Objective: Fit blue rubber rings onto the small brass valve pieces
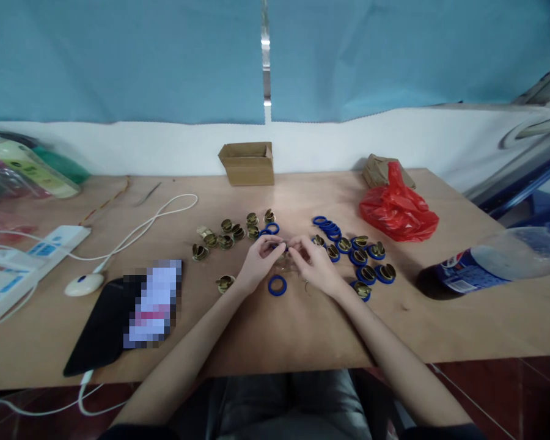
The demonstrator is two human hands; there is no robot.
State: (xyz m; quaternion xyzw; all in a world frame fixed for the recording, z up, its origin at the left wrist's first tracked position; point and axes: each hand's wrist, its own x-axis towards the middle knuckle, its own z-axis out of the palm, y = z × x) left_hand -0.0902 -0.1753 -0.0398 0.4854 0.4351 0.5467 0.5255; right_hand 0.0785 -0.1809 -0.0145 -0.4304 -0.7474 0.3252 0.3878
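My left hand and my right hand meet over the middle of the table, fingertips pinched together. Between them is a small dark part, mostly covered by the fingers, so its kind cannot be made out. Just below them a loose blue ring lies flat. More blue rings lie behind my left hand. To the left are several brass-coloured metal pieces with raised flaps and pale rims. Right of my right hand, similar brass pieces sit in blue rings, near a row of bare blue rings.
An open cardboard box stands against the wall. On the right are a red plastic bag, a brown paper package and a cola bottle on its side. Leftward lie a phone, a white mouse-shaped device, cables and a power strip.
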